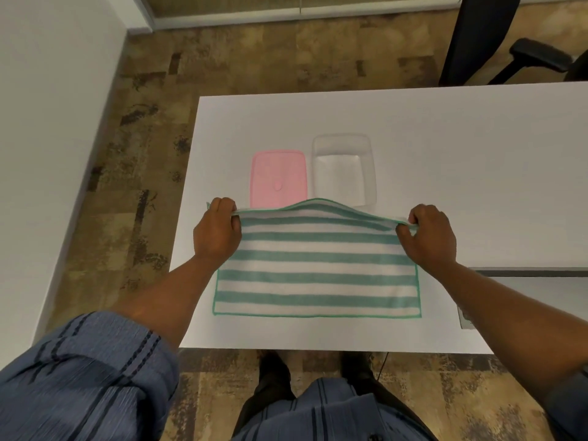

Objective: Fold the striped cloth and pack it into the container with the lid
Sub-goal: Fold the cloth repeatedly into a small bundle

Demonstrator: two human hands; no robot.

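A green-and-white striped cloth (316, 268) lies on the white table (445, 154) near its front edge. My left hand (216, 232) pinches the cloth's far left corner and my right hand (428, 233) pinches the far right corner. The far edge is lifted off the table and bulges upward in the middle. Behind the cloth, a clear empty container (343, 168) stands open, and its pink lid (278, 176) lies flat to its left. The raised cloth edge hides the near ends of both.
A black office chair (509, 43) stands beyond the table's far right corner. A grey panel edge (528, 272) sits at the table's right side by my right forearm. A white wall runs along the left, with patterned carpet between it and the table.
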